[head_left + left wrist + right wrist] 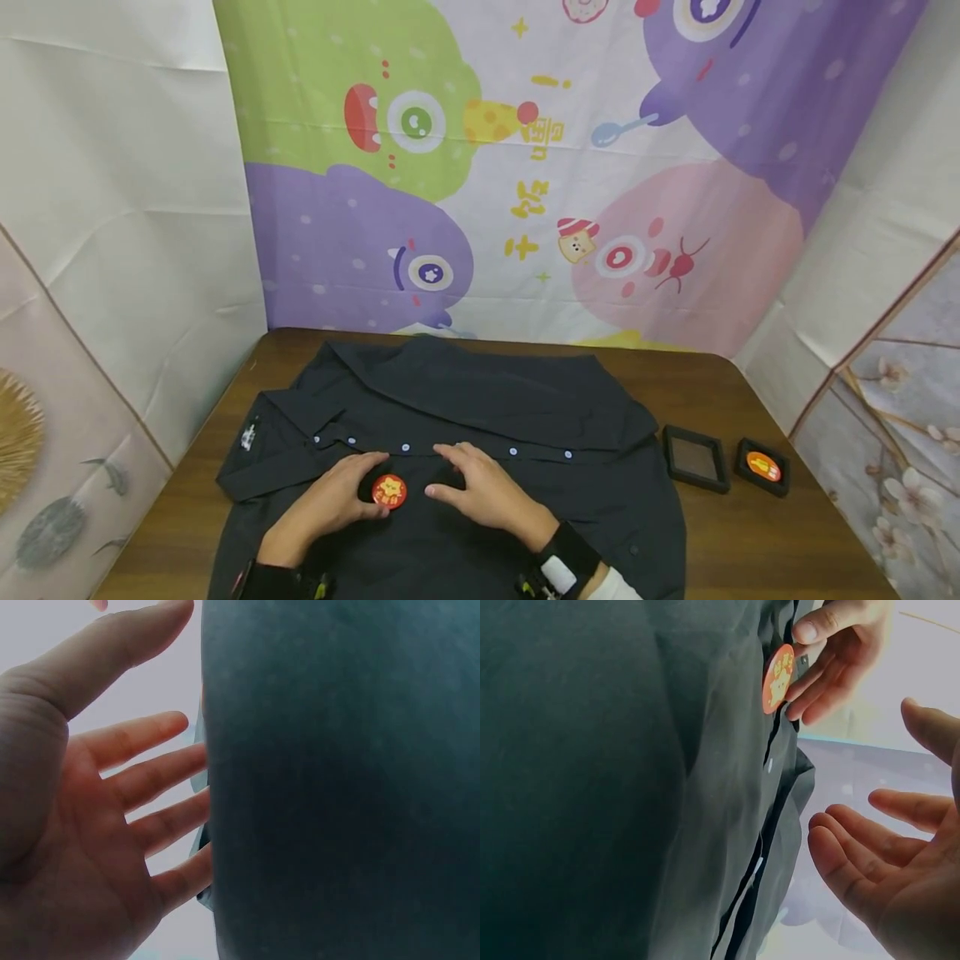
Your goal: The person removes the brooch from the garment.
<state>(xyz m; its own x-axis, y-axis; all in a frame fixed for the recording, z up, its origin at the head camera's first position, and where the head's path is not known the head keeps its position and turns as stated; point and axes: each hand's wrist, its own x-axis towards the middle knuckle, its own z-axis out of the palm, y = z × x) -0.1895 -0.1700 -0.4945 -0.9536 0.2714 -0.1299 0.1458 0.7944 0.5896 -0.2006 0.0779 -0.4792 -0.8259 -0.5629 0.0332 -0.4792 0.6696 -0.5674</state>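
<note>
A dark button-up shirt (pixel 480 400) lies spread over the table with its row of light buttons running across. On its front, just below that row, sits a round red badge (pixel 389 492) with a yellow figure. My left hand (pixel 339 498) rests beside the badge, thumb and fingers spread around its left side. In the right wrist view, fingertips of that hand are right at the badge (pixel 778 679). My right hand (pixel 486 492) hovers over the shirt to the badge's right, fingers extended and holding nothing. Dark cloth (pixel 345 780) fills much of the left wrist view.
Right of the shirt, a black square frame (pixel 696 458) lies on the wooden table (pixel 780 550). Beside it is a smaller black case (pixel 762 467) with an orange-and-yellow round piece inside. A cartoon-print curtain (pixel 525 167) hangs behind the table.
</note>
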